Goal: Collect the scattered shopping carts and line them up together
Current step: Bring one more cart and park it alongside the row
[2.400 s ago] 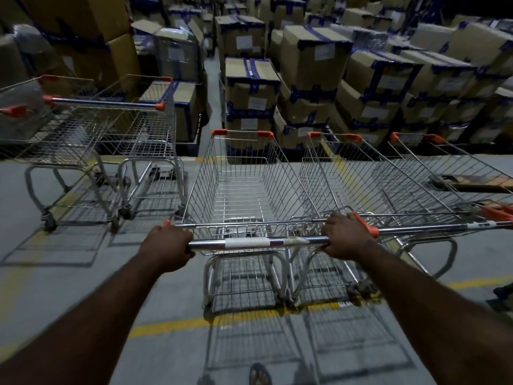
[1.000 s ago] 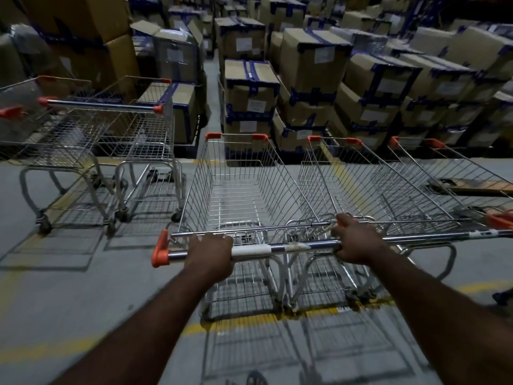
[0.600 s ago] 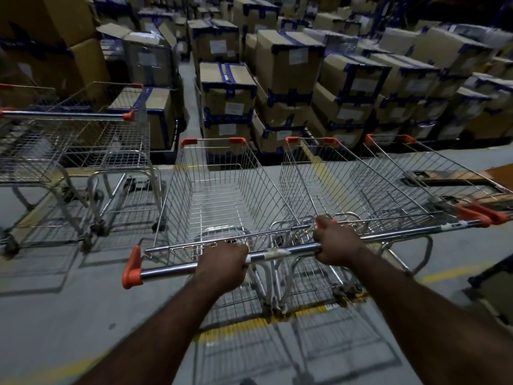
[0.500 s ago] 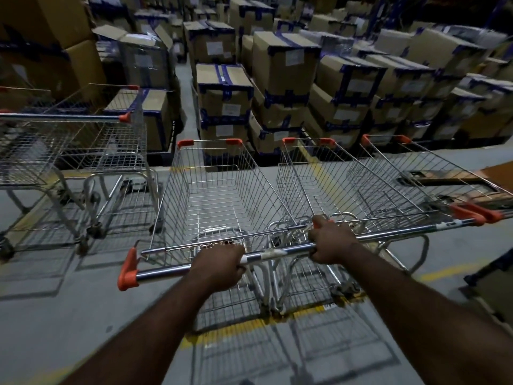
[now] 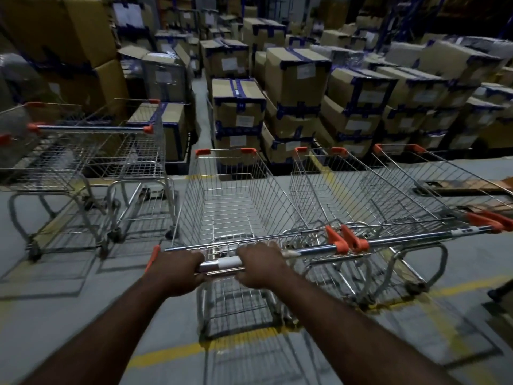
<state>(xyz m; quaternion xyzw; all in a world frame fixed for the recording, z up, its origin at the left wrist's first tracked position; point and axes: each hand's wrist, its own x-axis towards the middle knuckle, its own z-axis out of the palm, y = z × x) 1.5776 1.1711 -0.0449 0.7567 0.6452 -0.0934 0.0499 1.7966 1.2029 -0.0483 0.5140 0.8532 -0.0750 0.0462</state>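
Note:
A wire shopping cart (image 5: pixel 236 198) with orange corner caps stands straight in front of me. My left hand (image 5: pixel 177 270) and my right hand (image 5: pixel 262 266) both grip its chrome handle bar (image 5: pixel 222 264), close together near the bar's middle. To its right a second cart (image 5: pixel 341 195) stands side by side with it, the orange handle ends almost touching, and a third cart (image 5: pixel 433 187) stands beyond that. Two more carts (image 5: pixel 91 151) stand apart at the left, turned sideways.
Stacks of taped cardboard boxes (image 5: pixel 294 79) fill the space beyond the carts, with a narrow aisle (image 5: pixel 201 107) between them. A yellow floor line (image 5: pixel 172 354) runs under the cart's rear wheels. A flat wooden board (image 5: pixel 466 186) lies at the far right.
My hands have slid closer together toward the middle of the handle. The cart I hold has shifted left, so its handle end now sits level beside the second cart's handle.

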